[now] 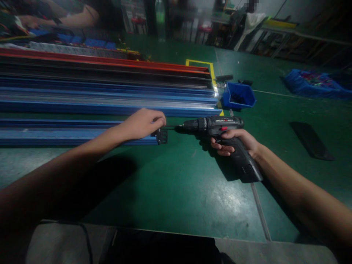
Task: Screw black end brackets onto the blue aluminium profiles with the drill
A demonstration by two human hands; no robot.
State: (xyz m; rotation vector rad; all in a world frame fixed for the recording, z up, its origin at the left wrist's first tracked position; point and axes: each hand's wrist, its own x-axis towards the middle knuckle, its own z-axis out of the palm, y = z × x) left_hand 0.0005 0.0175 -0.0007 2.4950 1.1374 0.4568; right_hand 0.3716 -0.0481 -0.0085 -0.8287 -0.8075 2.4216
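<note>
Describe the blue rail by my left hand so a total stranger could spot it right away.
On the green table, find the long rails lying side by side at left. Nearer the camera, across a gap, lies one blue rail. Its right end, with a black end piece by your left hand, stops well short of theirs.

Lies open across the green tabletop [170,187] nearer than the drill [220,121]; is barred beyond it by long rails [110,106] and, off their right ends, a blue bin [243,104].

Right hand [241,140] curls in a fist; left hand [143,123] arches palm-down.
</note>
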